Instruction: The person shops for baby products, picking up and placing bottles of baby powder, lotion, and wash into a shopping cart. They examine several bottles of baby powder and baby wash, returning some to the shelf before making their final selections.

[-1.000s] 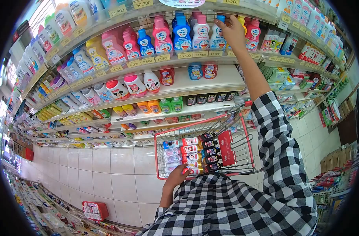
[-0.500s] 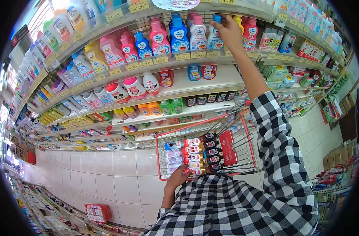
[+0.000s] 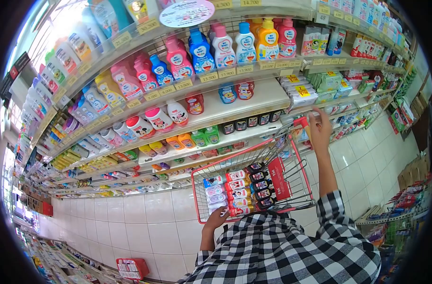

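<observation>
My left hand [image 3: 217,217] is at the near red rim of a shopping cart [image 3: 197,201], its fingers curled over the edge beside the bottles inside. Rows of bottles lie in the cart: black ones [image 3: 262,185], red-and-white ones [image 3: 237,185] and pale purple ones [image 3: 216,190]. My right hand [image 3: 321,128] is raised beside the cart's far right corner, near a red handle end [image 3: 301,123]. Its fingers are parted and hold nothing. Above, on the shelf, stand a white bottle with a blue cap [image 3: 245,45] and a yellow pump bottle [image 3: 267,42].
Curved store shelves [image 3: 253,102] packed with bottles and price tags stretch across the front. White packs with yellow labels [image 3: 298,92] sit on the right. A red basket [image 3: 133,268] is on the tiled floor [image 3: 135,232] at lower left; racks [image 3: 396,217] stand at right.
My right hand has come down from the blue-capped bottle on the upper shelf to beside the cart. That bottle remains on the shelf. My left hand stays at the cart, and the view has tilted.
</observation>
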Demonstrator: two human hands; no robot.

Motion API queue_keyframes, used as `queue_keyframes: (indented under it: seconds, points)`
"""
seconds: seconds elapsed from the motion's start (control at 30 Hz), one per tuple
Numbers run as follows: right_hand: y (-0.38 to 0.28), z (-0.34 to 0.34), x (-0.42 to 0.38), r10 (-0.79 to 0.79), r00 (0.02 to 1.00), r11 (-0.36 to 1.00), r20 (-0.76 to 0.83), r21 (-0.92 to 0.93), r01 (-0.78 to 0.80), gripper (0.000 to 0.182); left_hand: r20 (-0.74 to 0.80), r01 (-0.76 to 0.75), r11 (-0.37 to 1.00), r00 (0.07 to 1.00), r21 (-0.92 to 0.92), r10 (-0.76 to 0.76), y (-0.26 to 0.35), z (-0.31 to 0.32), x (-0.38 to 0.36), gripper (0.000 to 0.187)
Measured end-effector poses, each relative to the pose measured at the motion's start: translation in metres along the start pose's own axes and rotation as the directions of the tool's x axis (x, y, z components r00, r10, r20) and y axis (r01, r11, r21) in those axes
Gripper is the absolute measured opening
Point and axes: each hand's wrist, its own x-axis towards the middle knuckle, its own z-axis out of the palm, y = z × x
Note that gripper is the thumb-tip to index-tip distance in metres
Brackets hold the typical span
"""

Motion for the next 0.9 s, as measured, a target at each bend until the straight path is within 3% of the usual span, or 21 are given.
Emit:
queue_keyframes:
  seconds: [0.03,0.1,0.13,0.17,0.2,0.23,0.27,0.3,0.33,0.37,0.4,0.43,0.5,0.6,0.67,0.77,0.9]
  points:
    - [0.030,-0.018,-0.025,0.031,0.999,0.985,-0.030,-0.167,-0.035,0.037,0.015,0.002,1.000,1.000,0.006,-0.002,-0.015,0.002,0.002,0.054]
    - [0.090,-0.055,-0.085,0.035,0.998,0.851,0.046,-0.526,-0.005,0.048,0.170,0.050,0.979,0.982,0.197,-0.084,-0.044,0.010,0.007,0.057]
    - [0.112,-0.072,-0.120,0.057,0.997,0.836,0.058,-0.548,-0.016,0.048,0.277,0.108,0.962,0.944,0.252,-0.178,-0.055,0.016,0.012,0.054]
    - [0.125,-0.090,-0.153,0.365,0.914,0.729,0.177,-0.665,-0.162,0.048,0.443,0.051,0.944,0.874,0.326,-0.200,-0.083,0.024,0.026,0.048]
    - [0.138,-0.113,-0.185,0.652,0.720,0.564,0.239,-0.787,-0.249,0.048,0.426,-0.137,0.913,0.903,0.383,-0.044,-0.116,0.031,0.027,0.041]
    - [0.131,-0.126,-0.200,0.693,0.675,0.526,0.253,-0.817,-0.234,0.048,0.489,-0.150,0.925,0.872,0.348,-0.043,-0.158,0.038,0.038,0.040]
    - [0.114,-0.122,-0.195,0.708,0.673,0.504,0.214,-0.821,-0.269,0.045,0.516,-0.124,0.957,0.856,0.261,-0.030,-0.135,0.026,0.031,0.039]
    - [0.108,-0.119,-0.186,0.711,0.679,0.491,0.184,-0.821,-0.291,0.045,0.507,-0.300,0.933,0.846,0.197,0.165,-0.158,0.032,0.036,0.037]
    - [0.110,-0.123,-0.180,0.732,0.644,0.472,0.220,-0.846,-0.247,0.045,0.445,-0.303,0.917,0.880,0.260,0.164,-0.126,0.024,0.027,0.035]
    - [0.112,-0.123,-0.181,0.737,0.639,0.501,0.222,-0.814,-0.295,0.044,0.407,-0.222,0.903,0.911,0.367,0.059,-0.102,0.019,0.020,0.034]
    - [0.111,-0.124,-0.185,0.739,0.638,0.529,0.218,-0.773,-0.350,0.045,0.331,-0.256,0.909,0.933,0.329,0.144,-0.111,0.023,0.018,0.032]
    - [0.111,-0.126,-0.188,0.752,0.612,0.523,0.245,-0.788,-0.327,0.045,0.330,-0.199,0.918,0.941,0.343,0.080,-0.086,0.016,0.014,0.032]
    - [0.112,-0.126,-0.191,0.778,0.598,0.563,0.193,-0.636,-0.528,0.048,0.303,-0.099,0.940,0.953,0.326,-0.005,-0.079,0.015,0.009,0.035]
    - [0.101,-0.125,-0.196,0.792,0.583,0.554,0.179,-0.611,-0.565,0.050,0.246,-0.030,0.933,0.967,0.359,-0.064,-0.059,0.008,-0.005,0.032]
    - [0.097,-0.126,-0.197,0.813,0.552,0.554,0.183,-0.536,-0.637,0.049,0.111,-0.088,0.920,0.993,0.383,0.048,-0.065,0.015,-0.011,0.032]
    - [0.100,-0.125,-0.199,0.822,0.540,0.551,0.178,-0.488,-0.677,0.048,0.057,-0.111,0.913,0.994,0.392,0.096,-0.069,0.021,-0.009,0.032]
    - [0.098,-0.126,-0.197,0.829,0.545,0.522,0.124,-0.520,-0.676,0.048,0.113,-0.106,0.945,0.991,0.311,0.074,-0.061,0.021,-0.007,0.029]
